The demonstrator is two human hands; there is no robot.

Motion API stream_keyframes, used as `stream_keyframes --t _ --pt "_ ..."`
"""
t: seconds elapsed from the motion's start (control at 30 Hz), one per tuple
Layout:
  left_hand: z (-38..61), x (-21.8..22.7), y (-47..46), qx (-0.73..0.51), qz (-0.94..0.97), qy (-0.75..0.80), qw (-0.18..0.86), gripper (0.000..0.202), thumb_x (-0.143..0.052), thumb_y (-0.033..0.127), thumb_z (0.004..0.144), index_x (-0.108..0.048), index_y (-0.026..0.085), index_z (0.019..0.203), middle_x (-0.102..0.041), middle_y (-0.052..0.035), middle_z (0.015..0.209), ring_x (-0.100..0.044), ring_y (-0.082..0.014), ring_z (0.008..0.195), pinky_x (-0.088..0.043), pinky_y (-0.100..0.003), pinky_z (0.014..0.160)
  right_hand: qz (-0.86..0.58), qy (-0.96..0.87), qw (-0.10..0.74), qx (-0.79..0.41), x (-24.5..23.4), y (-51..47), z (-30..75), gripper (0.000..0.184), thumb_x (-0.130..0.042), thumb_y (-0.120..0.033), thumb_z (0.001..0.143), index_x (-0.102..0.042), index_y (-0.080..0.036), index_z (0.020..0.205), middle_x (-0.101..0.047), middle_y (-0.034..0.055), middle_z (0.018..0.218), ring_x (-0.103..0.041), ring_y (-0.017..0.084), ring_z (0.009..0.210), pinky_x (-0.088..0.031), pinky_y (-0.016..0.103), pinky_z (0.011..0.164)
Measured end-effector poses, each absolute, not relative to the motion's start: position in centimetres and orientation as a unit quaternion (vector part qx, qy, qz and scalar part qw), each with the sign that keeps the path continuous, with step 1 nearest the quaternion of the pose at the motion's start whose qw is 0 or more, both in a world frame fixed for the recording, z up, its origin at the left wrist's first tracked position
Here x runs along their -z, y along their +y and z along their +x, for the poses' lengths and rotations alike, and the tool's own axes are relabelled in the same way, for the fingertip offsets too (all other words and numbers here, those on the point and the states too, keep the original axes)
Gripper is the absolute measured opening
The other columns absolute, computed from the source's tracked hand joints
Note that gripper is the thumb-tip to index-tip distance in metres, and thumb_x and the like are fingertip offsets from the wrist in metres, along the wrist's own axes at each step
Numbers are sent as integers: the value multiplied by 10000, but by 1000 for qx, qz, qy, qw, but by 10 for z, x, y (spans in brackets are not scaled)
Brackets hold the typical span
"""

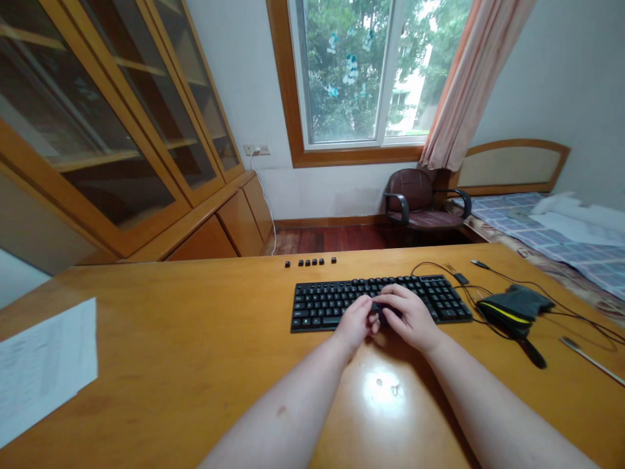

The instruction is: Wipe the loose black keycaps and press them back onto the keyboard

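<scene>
A black keyboard (317, 303) lies on the wooden desk. My left hand (355, 320) and my right hand (409, 315) meet over its front edge, right of the middle, hiding some of the keys. The fingers of my left hand are closed in a pinch. My right hand has its fingers bent towards the left thumb, closed around the same spot. Something small and dark shows between the fingertips, too covered to name. Behind the keyboard, several loose black keycaps (307, 262) stand in a row along the desk's far edge.
Right of the keyboard lie a dark pouch with a yellow stripe (508, 311), cables, a USB plug (480, 264) and a thin brush-like tool (590, 358). Paper sheets (53, 365) lie at the left. Beyond the desk are a brown armchair (413, 198), a bed and a glass-fronted cabinet.
</scene>
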State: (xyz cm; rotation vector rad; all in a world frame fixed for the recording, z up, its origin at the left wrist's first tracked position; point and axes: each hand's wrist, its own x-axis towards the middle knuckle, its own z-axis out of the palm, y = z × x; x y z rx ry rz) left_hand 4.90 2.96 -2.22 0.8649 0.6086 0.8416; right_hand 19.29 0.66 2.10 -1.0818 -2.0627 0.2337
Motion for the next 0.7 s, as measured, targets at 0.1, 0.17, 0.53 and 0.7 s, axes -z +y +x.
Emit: stream_keyframes --t 0.1,0.17,0.53,0.7 --pt "49 21 30 -391 382 251 799 294 -510 464 755 -384 199 746 -357 74 525 -395 -69 402 -238 -187 407 -442 -791 411 -100 -18 9 194 274 -394 -91 744 -633 -201 820 -562 73 937 -546 213 921 -460 378 820" --pt "48 20 31 -387 387 244 801 274 -505 443 759 -386 196 746 -365 66 543 -402 -72 414 -233 -189 406 -463 -770 429 -95 -13 12 192 292 -381 -63 737 -631 -202 801 -555 79 983 -537 217 974 -451 389 857" --pt "47 18 30 -373 388 240 808 292 -516 455 749 -377 199 770 -385 62 580 -416 -71 432 -259 -184 410 -496 -705 495 -112 -1 15 188 298 -427 -161 842 -637 -253 1033 -569 72 1169 -550 205 1056 -439 401 925" --pt "48 22 30 -361 377 241 818 329 -548 469 738 -406 199 862 -405 63 587 -424 -77 428 -284 -190 412 -531 -660 503 -173 -1 13 184 196 -530 -235 803 -641 -222 964 -656 51 872 -614 193 791 -508 352 726"
